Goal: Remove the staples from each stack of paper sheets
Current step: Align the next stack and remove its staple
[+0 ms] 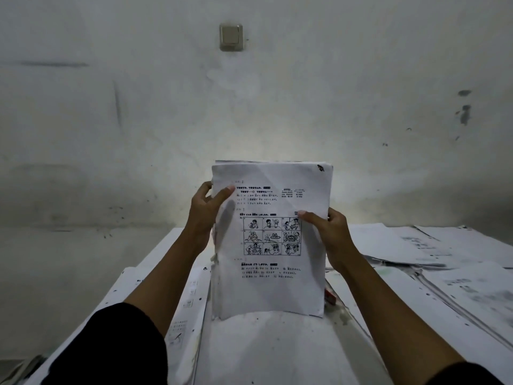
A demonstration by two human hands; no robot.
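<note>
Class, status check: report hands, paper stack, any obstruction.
Left hand and right hand grip paper stack upright by its side edges. Staple not discernible. Nothing blocks it; red object behind stack.

A: How much of the red object [330, 295] at lower centre shows?
B: One corner; the stack of sheets [270, 240] covers the rest, so I can't name it.

A: The fingers?
B: On the left hand [206, 211] and the right hand [330, 234], they lie behind the stack.

A: And the loose papers [433, 254] at right?
B: Blurred print, cut off by the frame's right edge.

A: The dark mark [320, 168] in the stack's upper right corner?
B: Too small to identify.
</note>
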